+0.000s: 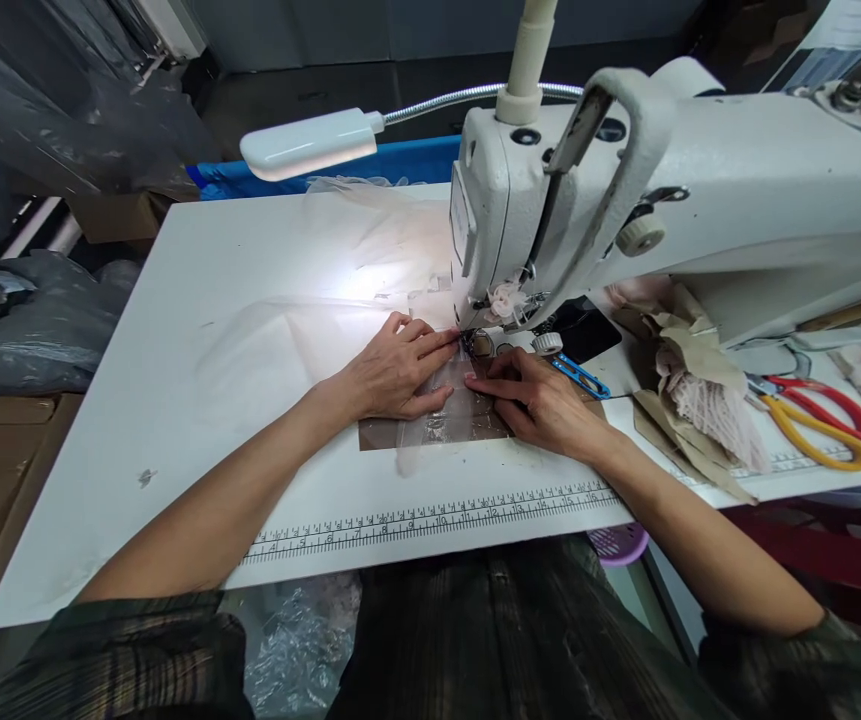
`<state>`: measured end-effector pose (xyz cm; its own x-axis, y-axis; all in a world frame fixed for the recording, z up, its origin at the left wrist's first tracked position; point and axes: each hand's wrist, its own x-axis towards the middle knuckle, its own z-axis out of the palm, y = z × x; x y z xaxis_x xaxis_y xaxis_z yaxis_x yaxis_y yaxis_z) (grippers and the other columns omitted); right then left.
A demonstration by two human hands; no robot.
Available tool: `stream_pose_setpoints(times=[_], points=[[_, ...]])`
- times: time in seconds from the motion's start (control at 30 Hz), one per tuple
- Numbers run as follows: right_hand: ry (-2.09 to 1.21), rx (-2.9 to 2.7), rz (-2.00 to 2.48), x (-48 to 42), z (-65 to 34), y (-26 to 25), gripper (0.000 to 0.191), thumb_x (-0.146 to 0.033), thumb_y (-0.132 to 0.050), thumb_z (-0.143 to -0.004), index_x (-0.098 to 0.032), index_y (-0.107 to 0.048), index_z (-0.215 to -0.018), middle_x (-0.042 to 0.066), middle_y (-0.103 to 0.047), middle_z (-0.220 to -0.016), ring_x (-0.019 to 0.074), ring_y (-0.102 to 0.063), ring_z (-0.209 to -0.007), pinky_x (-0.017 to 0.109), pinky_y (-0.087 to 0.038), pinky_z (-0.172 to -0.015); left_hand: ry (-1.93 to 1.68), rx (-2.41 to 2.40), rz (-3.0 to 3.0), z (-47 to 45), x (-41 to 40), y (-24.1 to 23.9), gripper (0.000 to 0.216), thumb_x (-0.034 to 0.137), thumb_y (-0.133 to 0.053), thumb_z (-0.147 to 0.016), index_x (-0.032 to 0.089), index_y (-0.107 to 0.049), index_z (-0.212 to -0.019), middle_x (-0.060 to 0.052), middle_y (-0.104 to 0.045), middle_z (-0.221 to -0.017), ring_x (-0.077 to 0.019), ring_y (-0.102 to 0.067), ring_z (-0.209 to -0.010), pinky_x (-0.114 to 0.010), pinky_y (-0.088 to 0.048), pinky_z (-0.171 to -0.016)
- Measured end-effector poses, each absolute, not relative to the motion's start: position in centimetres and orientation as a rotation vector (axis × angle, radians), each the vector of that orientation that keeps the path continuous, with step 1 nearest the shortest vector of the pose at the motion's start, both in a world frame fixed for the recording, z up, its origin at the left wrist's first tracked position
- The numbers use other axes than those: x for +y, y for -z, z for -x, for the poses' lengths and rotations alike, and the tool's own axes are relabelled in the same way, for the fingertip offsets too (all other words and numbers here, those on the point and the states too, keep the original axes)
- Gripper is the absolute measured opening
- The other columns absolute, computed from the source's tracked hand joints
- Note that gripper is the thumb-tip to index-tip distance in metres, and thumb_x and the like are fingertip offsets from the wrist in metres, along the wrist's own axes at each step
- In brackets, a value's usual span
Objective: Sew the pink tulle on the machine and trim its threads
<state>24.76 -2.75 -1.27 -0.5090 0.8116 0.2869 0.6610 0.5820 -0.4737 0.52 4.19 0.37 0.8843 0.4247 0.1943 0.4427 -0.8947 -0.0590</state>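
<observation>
Both hands lie flat on the sheer fabric just before the needle, the left hand with fingers together reaching its tip, the right hand pressing alongside, while snips and scissors lie off right, clear of the machine.

The wide white sewing table carries a white sewing machine on its right part. A printed black ruler scale runs along the near edge. A sheer pale fabric lies in the middle, under the lamp light. To the right lie small blue thread snips, beige cloth scraps and red and yellow scissors.
</observation>
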Motion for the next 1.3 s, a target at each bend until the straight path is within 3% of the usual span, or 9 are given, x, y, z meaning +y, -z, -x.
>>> stream_pose_setpoints(times=[0.7,0.97,1.13,1.3], points=[[-0.439,-2.262,1.14,-2.99,-24.62,1.7,0.037,-0.011,-0.052,-0.088,-0.024,-0.072,-0.116,0.009,-0.06,-0.106,0.0228,-0.062,-0.099,0.039,-0.055,-0.088,0.336,-0.7,2.938,-0.85,3.73,-0.07,0.052,0.044,-0.045,-0.095,0.007,-0.056,-0.13,-0.018,-0.055,-0.14,-0.0308,-0.055,-0.103,-0.048,-0.04,-0.087],[-0.459,-2.24,1.133,-2.96,-24.55,1.62,0.037,-0.01,-0.051,-0.086,-0.021,-0.073,-0.114,0.01,-0.059,-0.105,0.0223,-0.061,-0.096,0.039,-0.055,-0.086,0.474,-0.634,2.819,-1.14,3.49,-0.51,0.044,0.043,-0.05,-0.091,0.01,-0.062,-0.117,-0.018,-0.064,-0.123,-0.0305,-0.058,-0.099,-0.051,-0.039,-0.087],[-0.445,-2.244,1.101,-3.07,-24.58,1.42,0.037,-0.009,-0.049,-0.087,-0.021,-0.073,-0.112,0.01,-0.059,-0.105,0.0218,-0.06,-0.098,0.038,-0.054,-0.088,0.562,-0.473,2.87,-1.28,3.48,-0.08,0.025,0.03,-0.052,-0.092,0.013,-0.067,-0.105,-0.01,-0.071,-0.106,-0.0214,-0.061,-0.084,-0.04,-0.044,-0.081],[-0.423,-2.254,1.093,-3.19,-24.73,1.62,0.038,-0.011,-0.05,-0.088,-0.025,-0.071,-0.116,0.009,-0.059,-0.105,0.022,-0.06,-0.099,0.04,-0.054,-0.089,0.591,-0.474,2.87,-1.36,3.18,0.02,0.026,0.032,-0.055,-0.091,0.015,-0.069,-0.103,-0.009,-0.072,-0.105,-0.0206,-0.061,-0.08,-0.037,-0.044,-0.074]])
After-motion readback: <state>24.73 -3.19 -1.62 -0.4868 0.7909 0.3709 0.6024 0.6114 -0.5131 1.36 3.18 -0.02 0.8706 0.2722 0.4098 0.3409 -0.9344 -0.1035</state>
